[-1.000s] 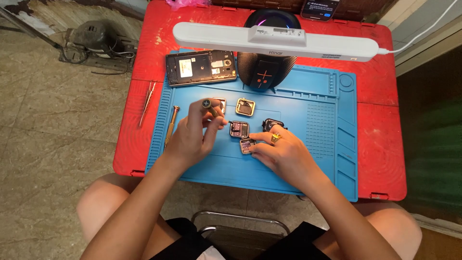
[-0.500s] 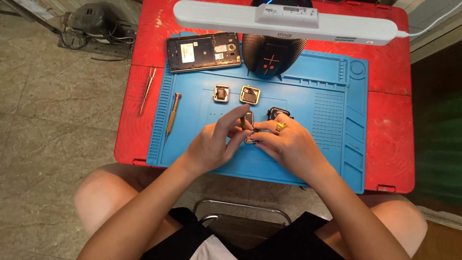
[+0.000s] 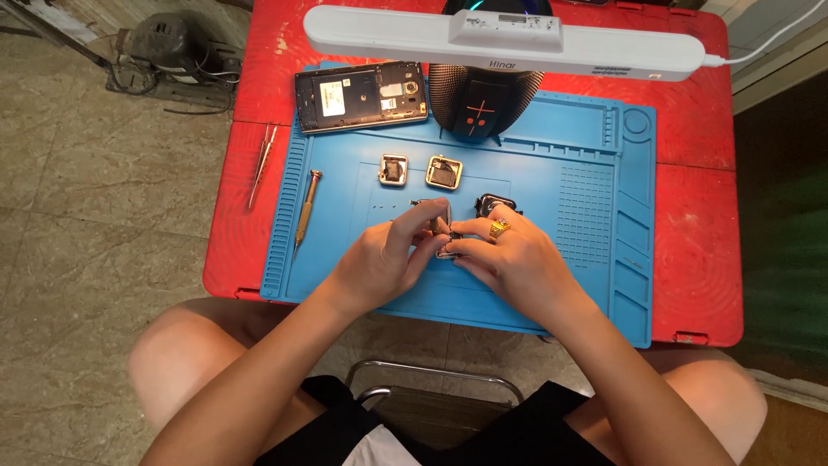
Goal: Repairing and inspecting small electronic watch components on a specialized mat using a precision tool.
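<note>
Two hands met over the middle of the blue work mat (image 3: 552,285), the left hand (image 3: 379,263) and right hand (image 3: 517,259) pinched together on a small square watch-like case (image 3: 446,244), held just above the mat, probably to steady it between the fingertips. Two similar square cases (image 3: 394,169) (image 3: 443,172) lay apart further up the mat, within easy reach. A screwdriver (image 3: 306,207) rested along the mat's left side, tweezers (image 3: 260,164) on the red bench (image 3: 707,224), an opened phone (image 3: 360,94) beside a dark speaker (image 3: 483,108).
</note>
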